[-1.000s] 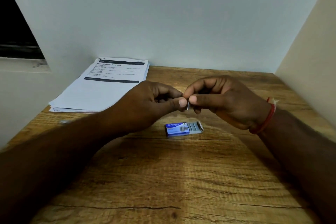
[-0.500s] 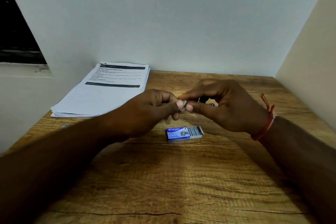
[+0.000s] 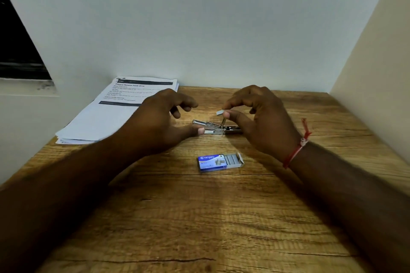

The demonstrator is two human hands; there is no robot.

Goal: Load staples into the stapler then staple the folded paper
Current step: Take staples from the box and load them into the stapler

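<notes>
A small metal stapler [image 3: 213, 127] lies on the wooden table [image 3: 199, 217], opened up, between my two hands. My right hand [image 3: 259, 117] pinches a short strip of staples [image 3: 221, 112] between thumb and forefinger, just above the stapler. My left hand [image 3: 164, 122] hovers to the stapler's left with loosely curled fingers; its thumb tip touches the stapler's left end. A blue staple box [image 3: 218, 162] lies nearer to me, its tray slid out to the right with staples showing. A stack of printed paper [image 3: 115, 115] lies at the back left.
White walls close off the table at the back and on the right. A dark window opening [image 3: 20, 55] is at the far left. A red thread band [image 3: 297, 150] circles my right wrist.
My hands have drawn apart; the staple strip that both held stays in my right hand. The left hand has let go and dropped to the stapler, which now shows between them.
</notes>
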